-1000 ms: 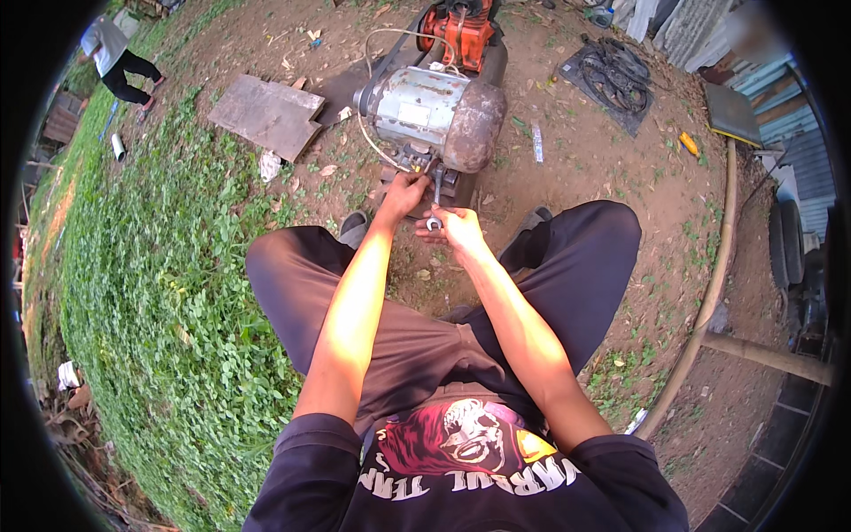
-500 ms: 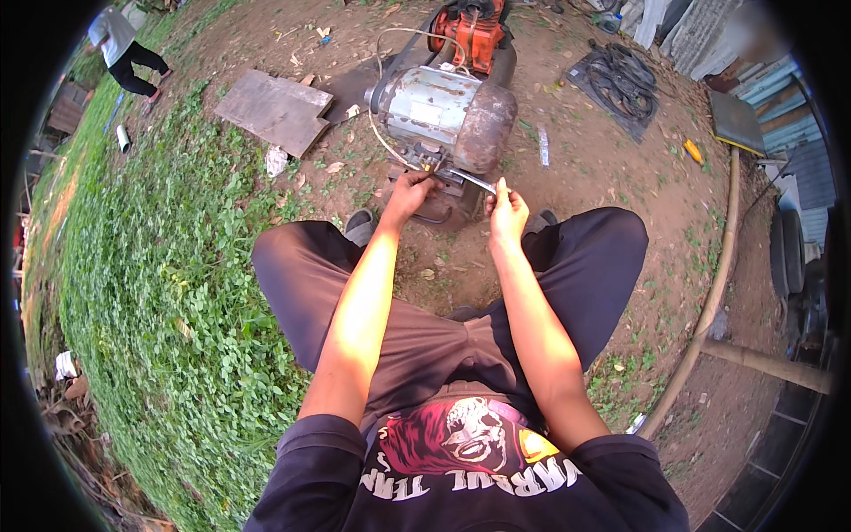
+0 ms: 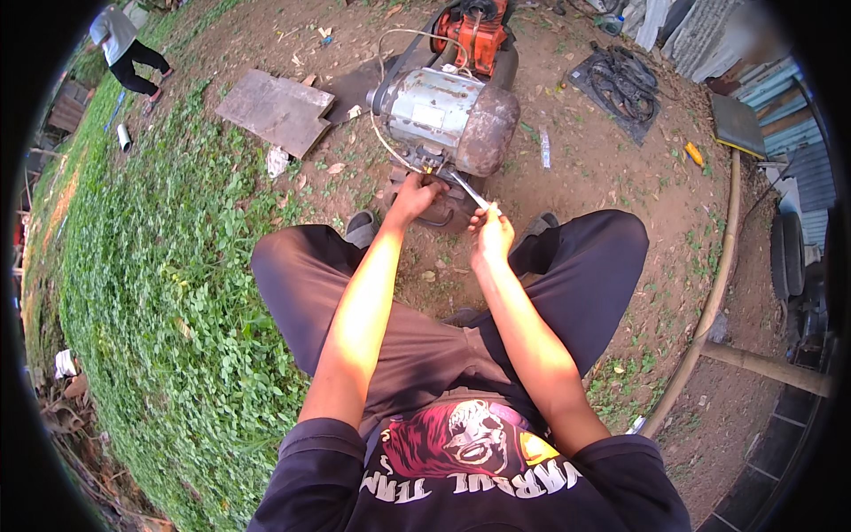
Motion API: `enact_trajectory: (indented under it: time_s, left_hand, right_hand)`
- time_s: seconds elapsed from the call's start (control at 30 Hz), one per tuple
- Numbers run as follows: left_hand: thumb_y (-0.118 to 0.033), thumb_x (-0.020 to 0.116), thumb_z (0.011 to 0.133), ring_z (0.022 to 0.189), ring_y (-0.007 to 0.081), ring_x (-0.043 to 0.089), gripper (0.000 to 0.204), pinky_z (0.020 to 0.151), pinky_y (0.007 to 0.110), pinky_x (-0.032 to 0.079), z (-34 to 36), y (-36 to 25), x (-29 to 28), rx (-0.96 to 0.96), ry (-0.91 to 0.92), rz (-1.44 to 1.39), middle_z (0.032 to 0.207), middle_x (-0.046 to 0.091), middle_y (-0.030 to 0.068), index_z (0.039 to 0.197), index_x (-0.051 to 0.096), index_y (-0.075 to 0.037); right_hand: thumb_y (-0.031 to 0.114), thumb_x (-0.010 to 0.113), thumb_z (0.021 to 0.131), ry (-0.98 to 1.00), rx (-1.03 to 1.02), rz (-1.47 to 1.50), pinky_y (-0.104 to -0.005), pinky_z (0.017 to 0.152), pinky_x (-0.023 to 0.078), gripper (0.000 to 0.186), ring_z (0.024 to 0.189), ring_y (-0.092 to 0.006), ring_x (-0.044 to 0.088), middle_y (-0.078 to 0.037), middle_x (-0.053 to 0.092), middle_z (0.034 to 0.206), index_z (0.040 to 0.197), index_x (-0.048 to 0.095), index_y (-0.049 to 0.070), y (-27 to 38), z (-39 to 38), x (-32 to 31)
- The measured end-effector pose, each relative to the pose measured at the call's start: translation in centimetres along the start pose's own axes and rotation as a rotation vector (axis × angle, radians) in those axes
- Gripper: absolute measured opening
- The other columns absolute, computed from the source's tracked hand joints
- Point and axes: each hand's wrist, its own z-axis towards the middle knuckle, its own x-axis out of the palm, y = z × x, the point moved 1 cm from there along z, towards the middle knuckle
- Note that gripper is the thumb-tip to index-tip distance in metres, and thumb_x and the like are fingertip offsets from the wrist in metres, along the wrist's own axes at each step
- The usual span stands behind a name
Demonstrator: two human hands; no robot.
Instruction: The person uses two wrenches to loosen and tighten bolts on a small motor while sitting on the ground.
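Note:
In front of my knees stands a worn grey electric motor [image 3: 427, 111] with a rusty end cover. My right hand [image 3: 491, 234] is closed on the near end of a silver wrench [image 3: 469, 190]. The wrench slants up and left, its far end at the terminals [image 3: 429, 163] on the motor's near side. My left hand [image 3: 417, 197] is at those terminals, fingers bent close together; what they pinch, if anything, is hidden. A pale cable [image 3: 381, 133] loops around the motor's left side down to the terminals.
Behind the motor sits an orange compressor pump [image 3: 479, 40], with a black belt [image 3: 403, 62] between them. A flat board [image 3: 275, 111] lies at left, a dark sheet with black coils [image 3: 620, 84] at right. A bamboo pole [image 3: 716, 293] runs along the right. Another person [image 3: 128, 53] stands far left.
My right hand has swung a little toward me and left, turning the wrench to a steeper slant. My left hand stays at the terminals.

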Motion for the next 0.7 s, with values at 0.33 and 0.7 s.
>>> enact_trajectory:
  time_s: [0.33, 0.7]
  left_hand:
    - [-0.001, 0.05, 0.085, 0.072, 0.0125, 0.061, 0.019, 0.067, 0.025, 0.049, -1.4, -0.9, 0.9, -0.041, 0.013, -0.252, 0.093, 0.068, 0.0066, 0.098, 0.062, 0.004]
    - [-0.002, 0.055, 0.084, 0.064, 0.0122, 0.059, 0.016, 0.057, 0.026, 0.046, -1.1, 1.1, 3.0, 0.045, -0.178, -0.244, 0.086, 0.065, 0.0074, 0.098, 0.062, 0.002]
  right_hand:
    - [0.036, 0.051, 0.096, -0.016, -0.338, 0.004, -0.0206, 0.045, 0.036, 0.034, 0.05, -0.0066, 0.045, 0.002, 0.053, 0.062, 0.085, 0.057, 0.005, 1.5, 3.0, 1.5]
    - [0.028, 0.043, 0.1, -0.033, -0.21, -0.102, -0.0251, 0.047, 0.041, 0.031, 0.05, -0.0117, 0.048, -0.003, 0.054, 0.065, 0.089, 0.054, 0.0, 2.1, 4.7, 1.1]
